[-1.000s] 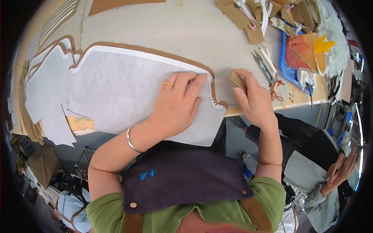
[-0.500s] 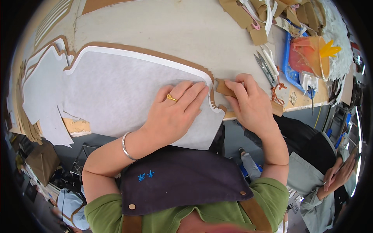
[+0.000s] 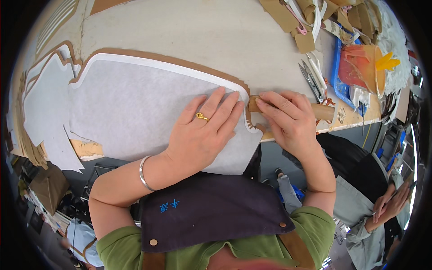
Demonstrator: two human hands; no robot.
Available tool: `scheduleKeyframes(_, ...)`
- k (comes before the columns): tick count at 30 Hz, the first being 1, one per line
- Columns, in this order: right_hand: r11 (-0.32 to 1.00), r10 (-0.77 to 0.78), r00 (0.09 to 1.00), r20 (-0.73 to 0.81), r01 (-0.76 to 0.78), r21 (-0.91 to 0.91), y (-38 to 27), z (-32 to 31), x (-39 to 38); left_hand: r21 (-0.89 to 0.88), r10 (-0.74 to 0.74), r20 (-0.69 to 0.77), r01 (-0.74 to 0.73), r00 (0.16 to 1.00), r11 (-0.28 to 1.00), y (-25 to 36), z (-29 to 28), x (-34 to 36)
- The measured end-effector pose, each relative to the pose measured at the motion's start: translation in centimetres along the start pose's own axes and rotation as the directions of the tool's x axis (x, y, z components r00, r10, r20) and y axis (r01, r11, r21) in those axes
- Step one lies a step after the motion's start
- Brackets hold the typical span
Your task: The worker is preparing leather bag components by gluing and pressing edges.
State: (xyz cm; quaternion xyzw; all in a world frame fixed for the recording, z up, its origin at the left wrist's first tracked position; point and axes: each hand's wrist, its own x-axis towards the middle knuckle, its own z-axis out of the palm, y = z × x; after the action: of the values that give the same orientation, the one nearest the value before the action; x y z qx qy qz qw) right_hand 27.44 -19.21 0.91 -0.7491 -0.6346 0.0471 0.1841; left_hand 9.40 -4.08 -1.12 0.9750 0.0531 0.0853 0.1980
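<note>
A large leather panel point(image 3: 130, 99) lies on the table, its pale backing upward and a brown margin with white tape running along its curved far edge. My left hand point(image 3: 204, 128) rests flat on the panel near its right end, fingers spread. In my right hand point(image 3: 290, 118) is a flat brown wooden slat point(image 3: 326, 112), gripped between thumb and fingers. The slat's left tip is at the panel's notched right edge, where the brown margin shows small cuts. Whether the tip presses on the margin or only sits beside it, I cannot tell.
Thread snips point(image 3: 310, 81) lie beyond my right hand, near a blue tray point(image 3: 338, 72) and an orange cup point(image 3: 360, 67). Brown scraps point(image 3: 306, 42) are heaped at the far right. More cut panels point(image 3: 45, 99) lie at the left. Another person's hands point(image 3: 389, 202) show at right.
My left fingers have spread wider on the panel. The slat in my right hand has swung to nearly level, and its right end now shows beyond the hand.
</note>
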Motion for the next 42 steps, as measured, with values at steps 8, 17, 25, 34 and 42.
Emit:
scheduleKeyframes(8, 1.000, -0.026, 0.999, 0.035, 0.026, -0.007, 0.3, -0.4, 0.9, 0.034, 0.008, 0.054, -0.010, 0.999, 0.999, 0.0, -0.2, -0.1)
scheduleKeyframes(17, 0.996, -0.089, 0.992, 0.086, 0.090, -0.011, 1.1, -1.0, 2.5, 0.070, 0.010, 0.065, -0.015, 0.998, 0.997, 0.0, -0.2, 0.0)
scheduleKeyframes(25, 0.979, -0.191, 0.976, 0.103, 0.197, -0.048, 2.0, -1.4, 3.8, 0.075, 0.012, 0.055, -0.016, 0.998, 0.997, 0.1, -0.5, 0.1)
scheduleKeyframes(34, 0.955, -0.291, 0.944, 0.158, 0.297, -0.013, 2.7, -1.7, 5.6, 0.048, 0.002, 0.079, -0.006, 0.997, 0.999, 0.0, -0.6, 0.1)
scheduleKeyframes(42, 0.899, -0.429, 0.890, 0.157, 0.438, -0.026, 3.4, -1.7, 7.4, 0.049, -0.001, 0.094, -0.003, 0.996, 0.999, -0.1, -0.7, 0.3)
